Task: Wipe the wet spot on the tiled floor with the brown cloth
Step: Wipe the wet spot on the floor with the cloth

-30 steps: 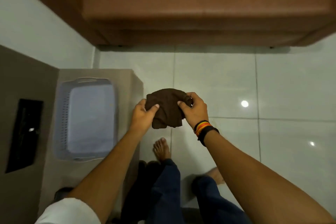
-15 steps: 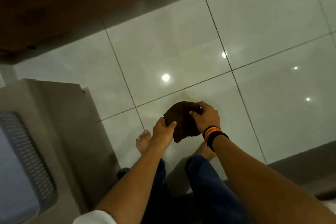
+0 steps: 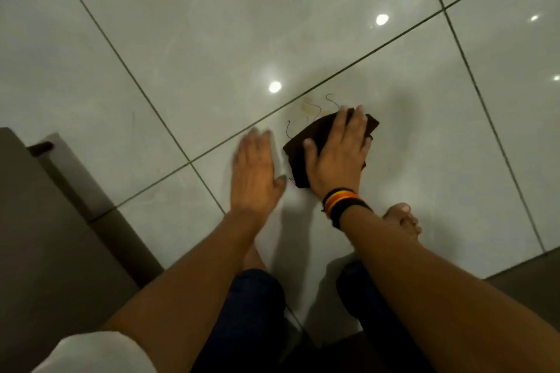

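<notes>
The brown cloth (image 3: 298,153) lies flat on the glossy tiled floor (image 3: 212,39), just below a grout line. My right hand (image 3: 336,151), with striped bands at the wrist, presses palm-down on the cloth with fingers spread and covers most of it. A small yellowish wet spot (image 3: 309,107) sits on the tile just beyond the cloth's far edge, with loose dark threads curling around it. My left hand (image 3: 254,172) is to the left of the cloth, open and flat, holding nothing and blurred by motion; whether it touches the floor I cannot tell.
A grey cabinet (image 3: 45,251) stands along the left. My bare right foot (image 3: 403,221) rests just behind my right wrist, and my knees in dark trousers are below. A dark strip (image 3: 530,278) borders the tiles at lower right.
Both hands carried the bunched cloth down from the air to the floor. My left hand let go of it, and my right hand now presses it flat on the tile.
</notes>
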{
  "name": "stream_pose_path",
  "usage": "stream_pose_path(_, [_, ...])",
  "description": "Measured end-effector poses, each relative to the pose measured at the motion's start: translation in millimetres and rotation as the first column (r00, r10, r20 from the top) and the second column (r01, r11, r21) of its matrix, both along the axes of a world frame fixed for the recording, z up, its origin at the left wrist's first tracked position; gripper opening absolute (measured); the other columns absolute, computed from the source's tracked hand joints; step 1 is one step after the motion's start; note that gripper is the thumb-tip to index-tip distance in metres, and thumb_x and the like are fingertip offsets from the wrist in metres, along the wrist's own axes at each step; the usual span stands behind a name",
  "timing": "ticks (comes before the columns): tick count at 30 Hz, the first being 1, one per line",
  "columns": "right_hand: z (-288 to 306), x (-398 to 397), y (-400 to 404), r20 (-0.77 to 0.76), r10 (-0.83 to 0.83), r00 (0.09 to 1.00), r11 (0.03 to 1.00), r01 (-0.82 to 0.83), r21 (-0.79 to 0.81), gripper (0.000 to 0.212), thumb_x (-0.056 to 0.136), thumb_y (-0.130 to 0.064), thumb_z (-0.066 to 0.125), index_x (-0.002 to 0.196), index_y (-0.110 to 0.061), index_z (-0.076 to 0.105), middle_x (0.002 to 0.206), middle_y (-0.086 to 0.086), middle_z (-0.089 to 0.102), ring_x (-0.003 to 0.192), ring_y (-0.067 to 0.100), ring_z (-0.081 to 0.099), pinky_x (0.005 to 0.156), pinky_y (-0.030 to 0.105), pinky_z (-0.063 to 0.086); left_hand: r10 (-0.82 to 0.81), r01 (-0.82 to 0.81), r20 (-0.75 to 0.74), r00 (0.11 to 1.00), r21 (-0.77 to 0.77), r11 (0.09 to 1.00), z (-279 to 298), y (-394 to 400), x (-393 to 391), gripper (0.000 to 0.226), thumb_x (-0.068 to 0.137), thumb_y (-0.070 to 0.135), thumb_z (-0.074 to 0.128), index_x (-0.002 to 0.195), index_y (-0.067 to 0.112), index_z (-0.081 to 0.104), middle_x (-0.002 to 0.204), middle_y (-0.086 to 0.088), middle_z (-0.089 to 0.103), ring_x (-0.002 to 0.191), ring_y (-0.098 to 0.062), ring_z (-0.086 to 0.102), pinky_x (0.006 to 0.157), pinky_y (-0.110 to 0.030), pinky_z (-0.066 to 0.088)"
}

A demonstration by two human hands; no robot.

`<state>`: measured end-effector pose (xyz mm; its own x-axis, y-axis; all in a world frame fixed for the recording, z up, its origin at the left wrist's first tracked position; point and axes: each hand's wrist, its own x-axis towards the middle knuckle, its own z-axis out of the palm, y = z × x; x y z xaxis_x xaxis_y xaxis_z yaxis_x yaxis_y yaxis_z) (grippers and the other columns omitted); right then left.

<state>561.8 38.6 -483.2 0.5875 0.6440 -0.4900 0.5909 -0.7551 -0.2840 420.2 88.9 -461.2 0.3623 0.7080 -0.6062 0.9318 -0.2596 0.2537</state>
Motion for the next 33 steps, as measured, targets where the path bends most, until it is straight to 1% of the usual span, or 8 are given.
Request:
stream_pose_path(3, [-37.2, -29.0, -12.4, -0.009, 0.107, 0.994, 0.982, -0.107, -0.157, 0.093, 0.099, -0.069, 0.027, 0.163, -0.010, -0.006, 0.171, 0.020, -0.011, 0.159, 0.038, -0.010, 0.126, 0.065, 0.002, -0.130, 0.118, -0.157, 0.979, -0.086, 0.989, -32.1, 31.2, -22.6, 0.162, 0.060, 0.062, 0.091, 0.163, 0.011, -0.022, 0.171, -0.024, -0.027, 0.159, -0.043, -0.024, 0.127, -0.058, -0.010])
stream_pose_path(10, [-76.8, -23.4, 3.7, 0.195, 0.173, 0.966, 0.985, -0.166, -0.050, 0.091, 0.098, -0.072, 0.028, 0.164, -0.012, 0.008, 0.171, 0.021, 0.006, 0.159, 0.042, 0.004, 0.124, 0.069, 0.006, -0.245, 0.164, -0.262, 0.934, -0.294, 0.942, -61.0, 63.6, -27.5, 0.187, 0.043, 0.072, 0.093, 0.145, 0.008, -0.051, 0.153, -0.035, -0.048, 0.144, -0.054, -0.044, 0.102, -0.058, -0.037])
stream_pose_path(13, [-76.9, -35.7, 30.7, 0.181, 0.224, 0.958, 0.974, -0.224, -0.020, 0.087, 0.100, -0.068, 0.027, 0.164, -0.010, 0.008, 0.171, 0.021, 0.005, 0.159, 0.041, 0.003, 0.124, 0.067, 0.004, -0.237, 0.136, -0.293, 0.926, -0.326, 0.935, -54.7, 66.9, -24.8, 0.187, 0.047, 0.068, 0.094, 0.130, 0.011, -0.063, 0.149, -0.036, -0.053, 0.134, -0.050, -0.054, 0.103, -0.059, -0.038])
stream_pose_path(16, [-71.2, -28.1, 2.9, 0.148, 0.505, 0.850, 0.859, -0.512, 0.005, 0.083, 0.102, -0.063, 0.030, 0.164, -0.014, 0.009, 0.173, 0.016, 0.004, 0.160, 0.036, 0.002, 0.127, 0.063, 0.004, -0.235, 0.119, -0.324, 0.916, -0.340, 0.933, -51.3, 68.1, -20.0, 0.184, 0.050, 0.062, 0.096, 0.139, 0.008, -0.056, 0.148, -0.036, -0.055, 0.140, -0.053, -0.050, 0.116, -0.064, -0.027])
stream_pose_path(19, [-63.7, 6.7, -28.9, 0.109, 0.601, 0.792, 0.798, -0.602, -0.024, 0.079, 0.102, -0.062, 0.035, 0.164, -0.019, 0.012, 0.173, 0.010, 0.006, 0.160, 0.030, 0.005, 0.127, 0.061, 0.009, -0.218, 0.096, -0.323, 0.921, -0.352, 0.931, -49.0, 67.7, -19.7, 0.183, 0.051, 0.060, 0.096, 0.142, 0.008, -0.054, 0.147, -0.036, -0.056, 0.140, -0.053, -0.049, 0.121, -0.067, -0.022])
stream_pose_path(27, [-71.3, 11.5, 85.5, 0.148, 0.167, 0.975, 0.985, -0.160, -0.057, 0.087, 0.098, -0.065, 0.027, 0.164, -0.014, 0.002, 0.172, 0.019, -0.003, 0.159, 0.041, -0.004, 0.124, 0.067, -0.001, -0.244, 0.134, -0.293, 0.925, -0.349, 0.927, -49.2, 69.8, -22.1, 0.185, 0.048, 0.062, 0.097, 0.140, 0.009, -0.055, 0.149, -0.036, -0.053, 0.139, -0.051, -0.050, 0.115, -0.065, -0.027])
stream_pose_path(29, [-72.9, -9.9, 91.0, 0.159, 0.368, 0.916, 0.929, -0.369, -0.024, 0.085, 0.098, -0.063, 0.028, 0.164, -0.015, 0.005, 0.172, 0.018, -0.001, 0.159, 0.039, -0.001, 0.125, 0.066, -0.001, -0.252, 0.143, -0.298, 0.921, -0.342, 0.929, -48.8, 69.8, -22.6, 0.183, 0.049, 0.063, 0.096, 0.135, 0.010, -0.057, 0.150, -0.036, -0.052, 0.135, -0.050, -0.053, 0.115, -0.064, -0.026])
stream_pose_path(33, [-70.5, -15.6, 23.3, 0.150, 0.761, 0.631, 0.634, -0.772, 0.035, 0.079, 0.101, -0.061, 0.034, 0.164, -0.020, 0.010, 0.173, 0.011, 0.006, 0.160, 0.033, 0.003, 0.127, 0.062, 0.004, -0.253, 0.145, -0.302, 0.919, -0.338, 0.930, -45.4, 69.3, -20.8, 0.181, 0.053, 0.062, 0.095, 0.142, 0.008, -0.052, 0.152, -0.035, -0.051, 0.144, -0.053, -0.045, 0.122, -0.066, -0.020])
